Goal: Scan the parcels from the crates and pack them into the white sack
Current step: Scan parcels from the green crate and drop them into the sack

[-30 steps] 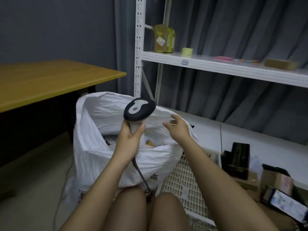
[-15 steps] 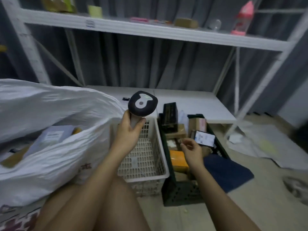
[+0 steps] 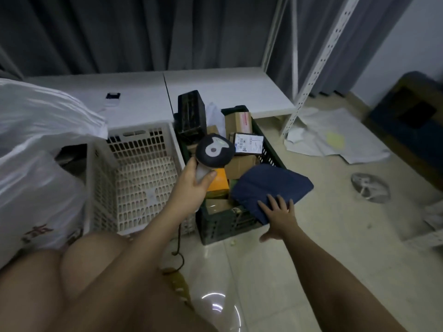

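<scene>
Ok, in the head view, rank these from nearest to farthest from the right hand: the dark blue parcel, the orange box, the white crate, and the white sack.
From the right hand:
1. Dark blue parcel: under its fingertips, on the dark crate's near right corner.
2. Orange box: left of the parcel, inside the dark crate.
3. White crate: farther left, beyond the left hand.
4. White sack: far left edge.

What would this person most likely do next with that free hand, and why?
Probably curl the right hand around the dark blue parcel and lift it. Its open fingers already rest on that parcel at the near corner of the dark crate, and the left hand holds the scanner ready above the crate.
</scene>
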Demonstrator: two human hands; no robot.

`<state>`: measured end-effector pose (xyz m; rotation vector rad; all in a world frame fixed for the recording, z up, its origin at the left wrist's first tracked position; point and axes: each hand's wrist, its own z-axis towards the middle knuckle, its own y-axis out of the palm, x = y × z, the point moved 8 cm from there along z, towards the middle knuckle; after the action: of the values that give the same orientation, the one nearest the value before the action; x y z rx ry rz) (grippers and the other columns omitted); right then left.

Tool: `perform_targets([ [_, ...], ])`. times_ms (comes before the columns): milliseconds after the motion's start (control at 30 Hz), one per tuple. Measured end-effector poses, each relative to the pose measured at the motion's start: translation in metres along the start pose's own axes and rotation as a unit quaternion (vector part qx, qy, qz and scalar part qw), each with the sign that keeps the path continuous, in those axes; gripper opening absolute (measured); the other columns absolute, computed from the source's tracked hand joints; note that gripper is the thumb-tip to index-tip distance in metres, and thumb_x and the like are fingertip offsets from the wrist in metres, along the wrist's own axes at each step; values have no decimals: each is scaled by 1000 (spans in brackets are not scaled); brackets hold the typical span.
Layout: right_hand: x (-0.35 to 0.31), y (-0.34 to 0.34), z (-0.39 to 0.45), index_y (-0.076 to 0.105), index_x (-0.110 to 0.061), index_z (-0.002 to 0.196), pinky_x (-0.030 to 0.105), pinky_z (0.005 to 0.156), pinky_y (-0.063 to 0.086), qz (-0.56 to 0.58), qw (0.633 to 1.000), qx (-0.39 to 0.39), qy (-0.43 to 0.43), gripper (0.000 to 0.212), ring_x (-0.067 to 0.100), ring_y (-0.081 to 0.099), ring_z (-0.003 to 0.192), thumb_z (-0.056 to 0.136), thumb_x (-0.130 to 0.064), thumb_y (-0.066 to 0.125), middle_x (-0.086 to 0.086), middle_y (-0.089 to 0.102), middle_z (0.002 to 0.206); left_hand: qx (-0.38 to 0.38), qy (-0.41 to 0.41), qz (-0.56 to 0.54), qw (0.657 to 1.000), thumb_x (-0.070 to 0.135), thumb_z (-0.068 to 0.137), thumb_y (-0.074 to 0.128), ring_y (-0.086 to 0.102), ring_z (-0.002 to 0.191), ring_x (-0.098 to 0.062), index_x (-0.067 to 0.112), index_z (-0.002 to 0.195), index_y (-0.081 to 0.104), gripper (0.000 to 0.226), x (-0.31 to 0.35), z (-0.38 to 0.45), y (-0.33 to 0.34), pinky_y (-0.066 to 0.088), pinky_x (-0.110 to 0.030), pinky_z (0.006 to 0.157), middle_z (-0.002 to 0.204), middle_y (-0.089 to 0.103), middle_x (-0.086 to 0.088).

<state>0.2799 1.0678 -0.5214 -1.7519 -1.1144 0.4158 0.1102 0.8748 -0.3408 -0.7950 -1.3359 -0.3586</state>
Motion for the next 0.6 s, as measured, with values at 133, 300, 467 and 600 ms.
perform_targets([
  [133,-3,-45,10,50,-17,128,39,103,37,-30,991,127,-10,32,30,47,123,97,-16,47,9,53,134,0,-31,-26,999,20,95,55,47,117,-3,33,130,36,42,-22,-6,-2,36,-22,94,127,49,13],
  [300,21,-169,-15,65,-12,116,32,75,45,338,859,382,50,26,29,62,97,91,-9,57,9,69,108,46,-54,-39,997,18,95,54,54,102,6,22,140,37,48,-42,-7,-23,44,-14,84,125,55,10],
  [467,37,-206,-2,59,-6,121,11,67,45,664,662,347,23,31,15,60,96,90,-8,64,2,64,106,96,-49,-58,992,14,93,56,54,106,3,21,134,43,44,-45,-2,-47,40,-12,91,122,55,10],
  [600,11,-145,24,54,-1,127,30,82,47,679,693,233,74,40,30,59,111,89,-4,66,16,62,123,107,-44,-76,990,11,94,55,51,92,22,23,129,43,40,-49,-4,-58,39,3,74,114,54,16],
])
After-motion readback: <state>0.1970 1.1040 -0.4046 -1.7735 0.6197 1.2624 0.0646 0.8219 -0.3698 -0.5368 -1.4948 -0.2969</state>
